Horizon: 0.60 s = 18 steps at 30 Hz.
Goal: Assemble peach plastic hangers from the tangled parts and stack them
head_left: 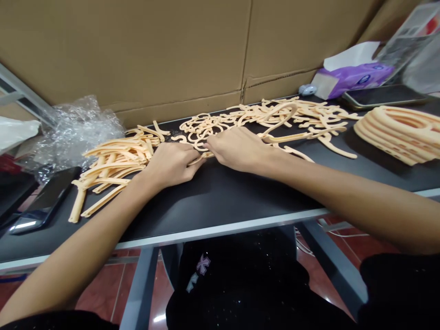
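Observation:
My left hand [170,165] and my right hand [237,149] lie palm down at the middle of the black table, fingertips almost meeting. Between them, a peach plastic hanger strip [202,156] runs under my left fingers, and my right fingertips are right beside it. A pile of long peach hanger bars [113,160] lies just left of my left hand. Tangled peach hanger hooks [206,124] spread behind both hands. A large peach hanger [278,121] rests against my right wrist. Neat stacked peach hangers [398,135] sit at the far right.
The black table [220,195] has a metal front edge and stands against a cardboard wall [137,50]. Bubble wrap [75,133] lies at the back left. A phone [44,201] sits at the left, another phone [381,95] at the back right, beside a purple tissue pack [352,78].

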Tool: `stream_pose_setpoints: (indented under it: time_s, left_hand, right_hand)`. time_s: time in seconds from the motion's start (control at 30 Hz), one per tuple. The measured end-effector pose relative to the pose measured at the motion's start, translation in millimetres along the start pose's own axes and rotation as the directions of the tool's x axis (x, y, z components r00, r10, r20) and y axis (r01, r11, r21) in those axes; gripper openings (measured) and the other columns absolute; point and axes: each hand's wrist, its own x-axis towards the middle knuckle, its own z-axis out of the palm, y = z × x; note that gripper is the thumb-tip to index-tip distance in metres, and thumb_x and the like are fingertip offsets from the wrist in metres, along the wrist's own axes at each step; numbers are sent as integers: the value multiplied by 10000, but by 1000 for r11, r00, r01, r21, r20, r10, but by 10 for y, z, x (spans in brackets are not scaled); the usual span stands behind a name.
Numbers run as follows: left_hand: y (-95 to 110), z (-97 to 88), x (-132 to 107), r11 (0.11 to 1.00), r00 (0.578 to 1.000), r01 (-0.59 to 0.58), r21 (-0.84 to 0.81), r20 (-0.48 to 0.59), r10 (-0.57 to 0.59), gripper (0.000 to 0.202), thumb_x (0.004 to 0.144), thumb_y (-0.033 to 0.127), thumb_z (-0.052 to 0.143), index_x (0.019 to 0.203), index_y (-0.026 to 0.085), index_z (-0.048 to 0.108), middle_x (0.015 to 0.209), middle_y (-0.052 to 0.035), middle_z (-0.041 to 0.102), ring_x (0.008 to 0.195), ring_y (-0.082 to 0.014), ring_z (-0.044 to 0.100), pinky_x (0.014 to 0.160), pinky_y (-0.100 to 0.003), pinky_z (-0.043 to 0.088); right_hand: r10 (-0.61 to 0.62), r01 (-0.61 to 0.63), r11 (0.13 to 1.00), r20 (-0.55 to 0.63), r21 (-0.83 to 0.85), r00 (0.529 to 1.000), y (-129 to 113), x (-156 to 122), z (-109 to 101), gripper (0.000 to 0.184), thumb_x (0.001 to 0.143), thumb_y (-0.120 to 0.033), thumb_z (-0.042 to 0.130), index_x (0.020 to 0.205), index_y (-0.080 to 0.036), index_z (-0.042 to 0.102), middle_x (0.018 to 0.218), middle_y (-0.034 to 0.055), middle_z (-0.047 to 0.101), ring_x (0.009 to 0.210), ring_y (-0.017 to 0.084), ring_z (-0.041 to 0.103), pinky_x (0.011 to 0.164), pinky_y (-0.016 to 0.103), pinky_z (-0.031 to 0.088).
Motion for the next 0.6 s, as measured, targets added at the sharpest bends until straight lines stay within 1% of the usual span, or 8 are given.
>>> stream_pose_setpoints:
  time_s: [0.07,0.13,0.27,0.37,0.4,0.5,0.53,0.6]
  left_hand:
    - [2,-16,16,991,996,75,-112,45,-71,412,971,381,580,629,162,648,586,-33,606,548,-144,519,543,-293,263]
    - [-1,-36,36,957,986,151,-248,108,-128,410,945,440,606,651,159,659,581,-13,595,541,-127,505,557,-275,303]
    - [-14,-114,86,817,940,322,-478,265,-215,423,931,480,578,658,163,642,569,19,568,522,-100,465,544,-247,330]
    - [-37,-209,115,696,891,423,-581,409,-200,408,912,481,599,642,177,575,559,42,495,511,-86,407,521,-231,324]
    - [-47,-239,121,653,871,456,-604,455,-187,399,911,481,605,653,179,571,565,43,492,514,-86,411,518,-227,330]
    - [-84,-300,125,530,819,538,-655,555,-146,364,917,483,620,719,177,605,608,19,555,545,-102,489,531,-222,376]
    - [-95,-309,123,503,810,551,-666,571,-132,350,913,477,639,738,176,609,620,11,572,555,-106,509,536,-222,388]
    - [-118,-312,116,480,817,551,-682,559,-144,317,889,445,692,750,182,583,624,13,574,554,-104,512,532,-217,387]
  right_hand:
    - [-12,12,1000,-10,-7,1000,-3,-8,-5,369,1102,-225,393,1190,-92,726,1114,198,800,1019,311,744,659,358,311]
    - [-27,26,1000,-28,-14,999,-10,-16,-4,357,1103,-228,400,1194,-96,719,1103,189,804,1008,301,745,654,355,305]
    - [-38,36,999,-48,-41,998,-34,-31,-5,336,1097,-222,409,1198,-101,707,1099,183,808,975,296,747,642,353,295]
    - [-51,47,997,-73,-61,996,-45,-40,-16,336,1096,-214,403,1204,-99,700,1094,183,809,940,286,745,641,350,296]
    - [-54,49,997,-81,-66,995,-46,-43,-20,337,1098,-217,401,1203,-99,699,1089,181,811,929,280,744,642,348,298]
    - [-51,43,996,-97,-77,994,-40,-53,-24,354,1110,-237,385,1208,-105,698,1076,172,814,912,272,743,637,348,294]
    - [-49,41,996,-101,-80,994,-38,-55,-22,360,1113,-240,379,1213,-108,698,1078,170,815,914,274,745,634,351,289]
    - [-53,44,995,-104,-85,993,-33,-57,-12,367,1114,-240,371,1220,-113,698,1095,167,814,923,281,751,629,355,278]
